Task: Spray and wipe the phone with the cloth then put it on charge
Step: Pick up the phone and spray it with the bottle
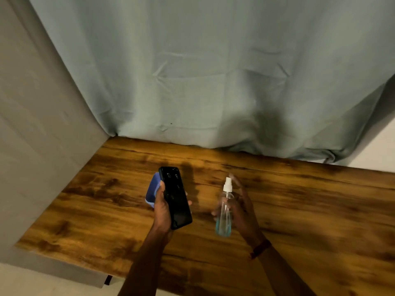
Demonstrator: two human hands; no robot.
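left hand (161, 207): fingers wrapped round a black phone (176, 196), screen up, above the wooden table (299, 199); blue cloth (153, 192) tucked behind it, left of the phone. right hand (241, 207): fingers closed round a clear spray bottle (224, 214), white nozzle far end, held right of the phone, apart from it.

A wooden table (299, 210) with a dark, streaky grain fills the lower part of the room. Behind its far edge hangs a pale blue-green curtain (213, 71), creased in several places, its hem bunched on the table's far right corner. To the table's left stands a plain grey panel (38, 146), running along that side from the far corner toward the near one. A small dark bracket (108, 280) shows just below the table's near left edge. Beyond the far right corner there is a strip of white wall (376, 146).
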